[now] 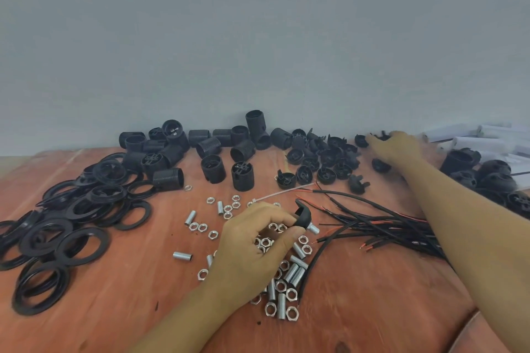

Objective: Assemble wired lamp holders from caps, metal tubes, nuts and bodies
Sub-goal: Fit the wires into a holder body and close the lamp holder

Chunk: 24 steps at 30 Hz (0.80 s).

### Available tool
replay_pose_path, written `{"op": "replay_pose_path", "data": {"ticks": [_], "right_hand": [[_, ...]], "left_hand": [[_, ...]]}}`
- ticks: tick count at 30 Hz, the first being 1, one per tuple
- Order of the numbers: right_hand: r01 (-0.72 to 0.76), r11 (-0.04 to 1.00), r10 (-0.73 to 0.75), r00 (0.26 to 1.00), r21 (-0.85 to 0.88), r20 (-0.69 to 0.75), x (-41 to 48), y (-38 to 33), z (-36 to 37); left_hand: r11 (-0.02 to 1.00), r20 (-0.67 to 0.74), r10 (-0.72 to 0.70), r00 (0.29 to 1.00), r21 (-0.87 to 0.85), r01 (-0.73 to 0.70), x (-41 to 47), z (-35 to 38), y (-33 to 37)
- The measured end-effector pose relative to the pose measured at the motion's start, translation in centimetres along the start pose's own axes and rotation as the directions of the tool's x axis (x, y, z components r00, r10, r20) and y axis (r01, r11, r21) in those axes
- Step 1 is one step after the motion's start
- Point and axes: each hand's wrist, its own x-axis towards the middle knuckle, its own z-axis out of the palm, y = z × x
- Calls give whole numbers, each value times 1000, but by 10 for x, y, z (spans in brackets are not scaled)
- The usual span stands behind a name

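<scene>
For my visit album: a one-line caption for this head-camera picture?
Left hand grips a black plastic cap fitted with a silver threaded tube; right hand reaches into the black cap pile.

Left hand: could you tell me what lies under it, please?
Nuts and metal tubes show at the edges of the left hand, which grips a cap with a tube in it. What lies beneath the palm is covered.

There are two hands, the left hand (252, 243) and the right hand (397, 146), and the left one holds one cap (302, 216). I count about twenty black bodies (242, 176), about eleven metal tubes (190, 217) and one big bunch of wires (387, 226). The nuts (202, 227), the loose caps (327, 175) and the flat black rings (83, 243) are too many to count, more than twenty of each.
</scene>
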Motion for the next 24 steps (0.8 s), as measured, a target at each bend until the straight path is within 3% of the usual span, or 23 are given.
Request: {"op": "replay_pose_path", "data": {"ticks": [7,10,14,16,18,21,22,24], "right_hand": [[243,924,-244,969,297,-35,-41,-40,39],[283,895,-312,950,344,30,-54,-59,39],[353,847,-364,930,398,-50,-58,-65,23],[368,860,-342,930,354,-137,-57,-59,13],[309,940,-272,936,148,-225,-55,-45,9],[111,986,-116,993,-123,-30,-53,-23,15],[115,989,-111,993,-90,51,-55,-20,18],[176,974,-196,971,144,138,-64,-24,26]], "left_hand": [[1000,-2,-2,1000,18,2,0,1,1],[1000,4,-4,1000,12,4,0,0,1],[1000,11,-19,1000,15,19,0,0,2],[1000,11,-19,1000,15,19,0,0,2],[1000,5,-13,1000,12,13,1,0,3],[1000,2,-1,1000,15,1,1,0,6],[1000,0,11,1000,23,-11,2,0,7],[997,-6,49,999,65,-48,2,-1,8]]}}
